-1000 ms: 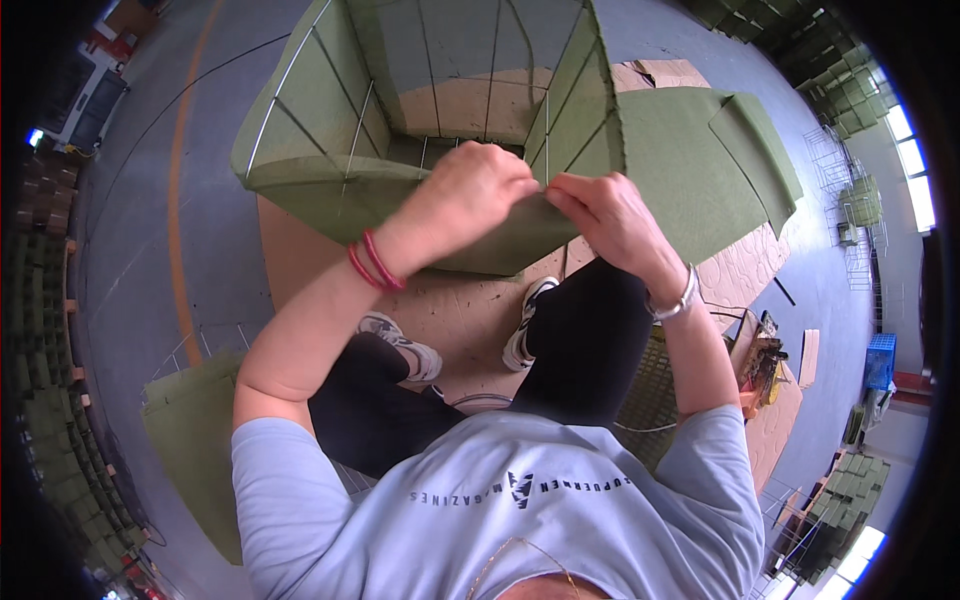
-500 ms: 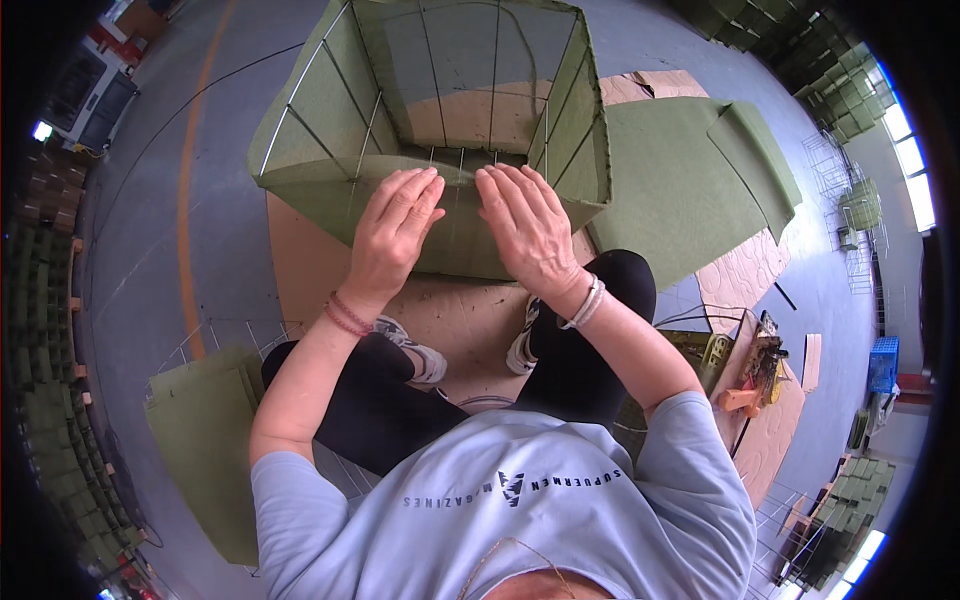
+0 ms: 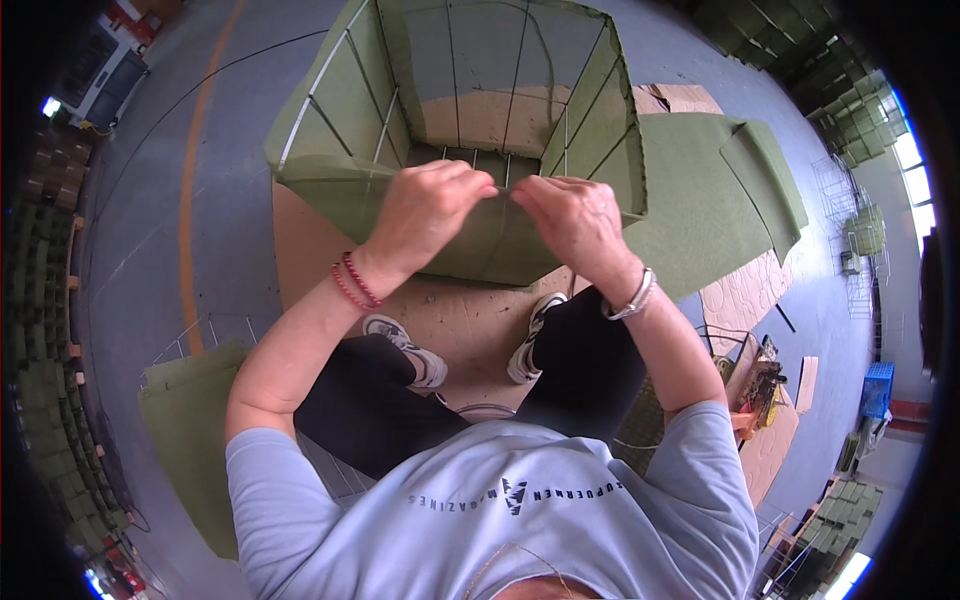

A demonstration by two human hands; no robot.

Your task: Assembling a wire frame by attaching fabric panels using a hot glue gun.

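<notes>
Green fabric liner point(image 3: 470, 245) pinched by left hand point(image 3: 430, 215) and right hand point(image 3: 572, 222).

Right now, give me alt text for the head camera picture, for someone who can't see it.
Seen from above, a person's left hand and right hand pinch the near top edge of green fabric that lines a wire basket. The basket stands on a cardboard sheet on a grey floor, with more green fabric pieces lying to the right.
</notes>
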